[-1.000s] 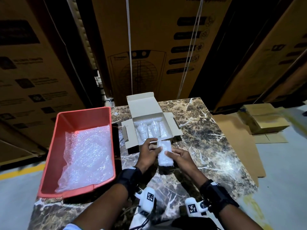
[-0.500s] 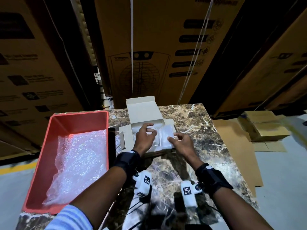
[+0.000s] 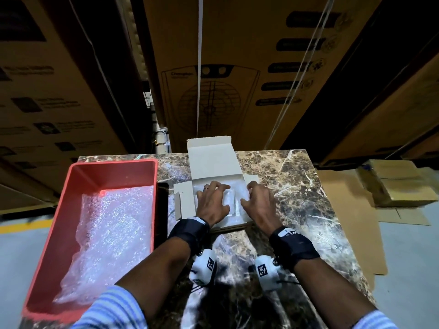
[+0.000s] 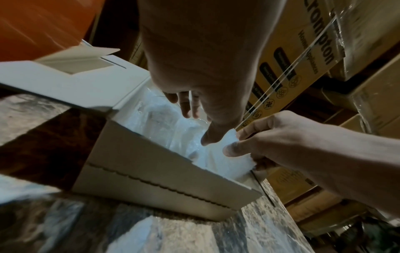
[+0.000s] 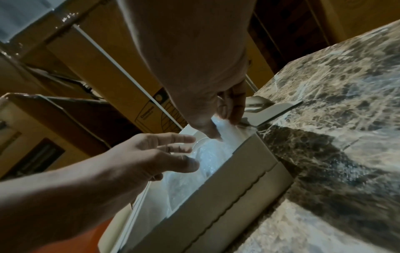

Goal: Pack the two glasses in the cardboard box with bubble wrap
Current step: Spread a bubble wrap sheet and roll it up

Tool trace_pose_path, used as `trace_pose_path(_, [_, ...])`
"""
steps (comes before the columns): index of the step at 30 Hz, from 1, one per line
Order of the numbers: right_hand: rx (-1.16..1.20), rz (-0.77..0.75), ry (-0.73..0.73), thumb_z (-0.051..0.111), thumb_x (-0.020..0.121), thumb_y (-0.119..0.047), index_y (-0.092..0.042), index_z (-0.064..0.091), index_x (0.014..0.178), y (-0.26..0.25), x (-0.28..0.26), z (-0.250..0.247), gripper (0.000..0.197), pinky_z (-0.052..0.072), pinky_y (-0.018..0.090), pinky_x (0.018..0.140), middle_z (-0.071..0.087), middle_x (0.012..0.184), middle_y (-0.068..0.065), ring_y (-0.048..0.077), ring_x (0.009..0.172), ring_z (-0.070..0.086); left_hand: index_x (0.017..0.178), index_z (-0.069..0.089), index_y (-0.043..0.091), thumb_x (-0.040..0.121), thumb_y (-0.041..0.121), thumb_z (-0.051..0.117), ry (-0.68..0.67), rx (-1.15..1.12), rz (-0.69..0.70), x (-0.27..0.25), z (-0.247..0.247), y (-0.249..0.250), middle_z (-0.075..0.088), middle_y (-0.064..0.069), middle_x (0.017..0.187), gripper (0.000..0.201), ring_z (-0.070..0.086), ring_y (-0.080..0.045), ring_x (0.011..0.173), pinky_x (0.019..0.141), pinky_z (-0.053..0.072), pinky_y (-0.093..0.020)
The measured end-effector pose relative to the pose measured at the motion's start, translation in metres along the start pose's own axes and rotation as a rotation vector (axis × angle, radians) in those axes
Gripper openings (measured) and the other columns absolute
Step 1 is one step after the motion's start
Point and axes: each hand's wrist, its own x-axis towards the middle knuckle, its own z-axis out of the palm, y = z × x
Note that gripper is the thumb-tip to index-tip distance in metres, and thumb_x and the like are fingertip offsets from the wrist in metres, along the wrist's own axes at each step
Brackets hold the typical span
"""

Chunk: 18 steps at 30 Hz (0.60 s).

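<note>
The small cardboard box (image 3: 183,200) lies open on the marble table, lid flap up at the back. A sheet of bubble wrap (image 3: 231,200) covers its inside. The two glasses lie under it, mostly hidden; a clear curved rim (image 5: 199,142) shows in the right wrist view. My left hand (image 3: 218,195) rests on the wrap with fingers spread and straight (image 5: 179,150). My right hand (image 3: 249,193) is at the box's right side and pinches the wrap's edge (image 4: 229,159) between thumb and fingers (image 5: 223,123).
A red plastic tray (image 3: 71,186) holding more bubble wrap (image 3: 107,233) stands left of the box. The marble table (image 3: 297,198) ends just right of my right arm. Tall cartons (image 3: 237,67) stand behind it. Small cardboard boxes (image 3: 399,184) sit on the floor at the right.
A second ago both hands held a folded piece of bubble wrap in front of the box. They carried it forward into the box and now hold it down over the glasses.
</note>
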Motion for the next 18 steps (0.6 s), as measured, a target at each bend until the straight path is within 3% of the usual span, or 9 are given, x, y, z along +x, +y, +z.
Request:
trace_pose_path(2, [-0.073, -0.032, -0.016, 0.073, 0.088, -0.026, -0.012, 0.059, 0.113, -0.0036, 0.0014, -0.0001, 0.032, 0.054, 0.038, 0.072, 0.07, 0.096, 0.01, 0.033, 0.088, 0.067, 0.141, 0.055, 0.025, 0.081, 0.017, 0.07, -0.001, 0.019, -0.002, 0.0006, 0.0012, 0.0007, 0.046, -0.003, 0.14, 0.062, 0.045, -0.03, 0.126, 0.1, 0.029, -0.042])
trace_pose_path(4, [-0.163, -0.059, -0.035, 0.068, 0.091, -0.029, -0.013, 0.06, 0.113, -0.0066, 0.0029, 0.0004, 0.028, 0.047, 0.038, 0.077, 0.071, 0.1, 0.01, 0.033, 0.093, 0.066, 0.142, 0.054, 0.025, 0.081, 0.017, 0.071, -0.005, 0.052, -0.006, 0.0004, 0.0015, 0.0007, 0.044, -0.002, 0.14, 0.063, 0.045, -0.029, 0.125, 0.097, 0.026, -0.04])
trace_pose_path(7, [-0.309, -0.104, -0.059, 0.064, 0.095, -0.033, -0.015, 0.063, 0.109, -0.0089, 0.0037, 0.0027, 0.023, 0.036, 0.036, 0.072, 0.071, 0.103, 0.01, 0.031, 0.097, 0.064, 0.142, 0.054, 0.025, 0.08, 0.015, 0.072, -0.001, 0.066, 0.009, 0.0011, 0.0022, -0.0003, 0.043, -0.002, 0.14, 0.065, 0.047, -0.03, 0.123, 0.094, 0.027, -0.04])
trace_pose_path(10, [-0.412, -0.161, -0.063, 0.071, 0.092, -0.034, -0.013, 0.069, 0.102, -0.0098, 0.001, 0.004, 0.023, 0.035, 0.036, 0.066, 0.071, 0.102, 0.01, 0.032, 0.105, 0.06, 0.142, 0.053, 0.025, 0.08, 0.012, 0.072, 0.0, 0.073, 0.023, 0.0013, 0.0016, 0.0004, 0.043, -0.002, 0.139, 0.066, 0.047, -0.029, 0.121, 0.095, 0.029, -0.041])
trace_pose_path(15, [-0.428, -0.163, -0.023, 0.079, 0.085, -0.037, -0.013, 0.074, 0.088, -0.0044, 0.0018, 0.0079, 0.025, 0.046, 0.037, 0.068, 0.069, 0.095, 0.011, 0.032, 0.099, 0.058, 0.142, 0.052, 0.026, 0.08, 0.008, 0.073, 0.019, 0.09, 0.041, 0.0024, 0.0013, 0.0006, 0.043, -0.001, 0.138, 0.067, 0.048, -0.027, 0.121, 0.095, 0.03, -0.041])
trace_pose_path(18, [-0.426, -0.158, -0.049, 0.074, 0.09, -0.042, -0.013, 0.074, 0.085, -0.0087, 0.003, 0.0033, 0.03, 0.043, 0.036, 0.065, 0.07, 0.088, 0.011, 0.032, 0.091, 0.063, 0.143, 0.05, 0.027, 0.081, 0.011, 0.074, 0.025, 0.111, 0.057, 0.0027, 0.003, -0.0007, 0.042, -0.001, 0.138, 0.069, 0.048, -0.027, 0.12, 0.092, 0.029, -0.041])
